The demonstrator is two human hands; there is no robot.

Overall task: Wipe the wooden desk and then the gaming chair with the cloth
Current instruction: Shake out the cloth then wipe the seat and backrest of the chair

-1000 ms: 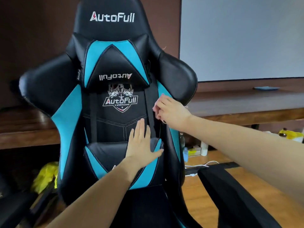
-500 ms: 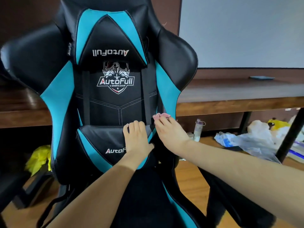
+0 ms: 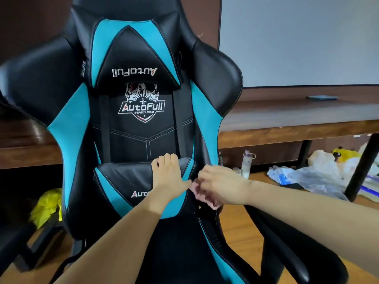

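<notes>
The black and blue gaming chair fills the view, facing me. My left hand lies on its lumbar cushion, fingers curled over the cushion's top edge. My right hand is blurred at the lower right edge of the backrest, just right of the cushion. It grips a small pink cloth, of which only a bit shows under the fingers. The wooden desk runs behind the chair.
The chair's right armrest juts toward me under my right forearm. Beneath the desk stand a clear bottle, plastic bags and a black desk leg. A yellow bundle lies at the left; a flat blue object sits on the desk.
My right hand with the cloth has slid down the backrest's right edge to beside the lumbar cushion. My left hand's fingers went from flat to curled over the cushion's top.
</notes>
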